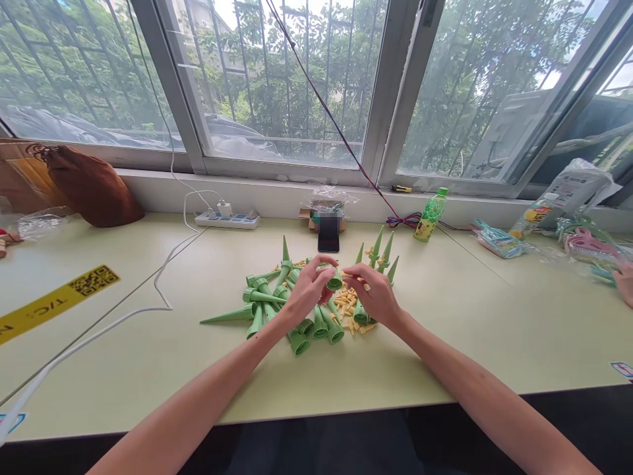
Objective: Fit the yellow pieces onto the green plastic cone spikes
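My left hand (309, 290) is closed on a green cone-shaped spike (335, 282), holding it by its round wide end above the pile. My right hand (373, 290) is pinched just right of it, fingertips pointing at the spike's mouth; what they hold is too small to name. Under both hands lie several green cone spikes (262, 307) flat on the pale table (148, 369), mixed with several small yellow pegs (346, 307). Several more green spikes (383, 254) stand upright behind my right hand.
A phone (328, 235) leans at the back by a wrapped box. A white power strip (227, 219) with cables lies back left, a green bottle (431, 214) back right, a brown bag (91, 188) far left. Another person's hand (626, 284) shows at the right edge.
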Motion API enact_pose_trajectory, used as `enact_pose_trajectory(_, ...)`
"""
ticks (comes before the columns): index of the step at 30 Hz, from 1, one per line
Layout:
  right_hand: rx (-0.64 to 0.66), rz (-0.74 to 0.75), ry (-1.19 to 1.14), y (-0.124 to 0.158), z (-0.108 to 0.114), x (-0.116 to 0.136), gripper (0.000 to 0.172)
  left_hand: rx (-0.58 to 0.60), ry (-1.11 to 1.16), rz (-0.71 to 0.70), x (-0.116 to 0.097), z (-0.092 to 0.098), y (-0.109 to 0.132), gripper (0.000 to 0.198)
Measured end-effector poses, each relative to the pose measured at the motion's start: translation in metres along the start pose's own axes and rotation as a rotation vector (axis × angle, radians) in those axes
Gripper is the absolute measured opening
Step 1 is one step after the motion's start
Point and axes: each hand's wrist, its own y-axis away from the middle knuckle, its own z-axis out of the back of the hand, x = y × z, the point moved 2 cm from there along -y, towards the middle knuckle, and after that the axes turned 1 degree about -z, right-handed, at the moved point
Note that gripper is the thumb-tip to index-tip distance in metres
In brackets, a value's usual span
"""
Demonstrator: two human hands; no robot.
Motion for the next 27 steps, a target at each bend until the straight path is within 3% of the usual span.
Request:
enact_pose_trajectory(8,0.008,0.012,0.048,0.0009,0.0010,-0.0032,0.017,0.018,-0.025,0.014,-0.0003,-0.0002,0.0014,0.022)
enact_pose_trajectory(13,0.029,-0.014,0.076,0.0005,0.0004,-0.0042,0.021,0.089,-0.048,-0.027,0.0023,0.0009,0.0014,0.025)
enact_pose_trajectory(18,0.041,-0.034,0.070,0.0004,0.0006,-0.0032,0.025,0.144,-0.170,-0.150,0.0019,0.0008,0.0035,0.030)
enact_pose_trajectory(27,0.034,-0.085,0.028,-0.0004,0.0020,-0.0046,0.026,0.111,-0.514,-0.382,0.0040,0.0010,0.0061,0.042)
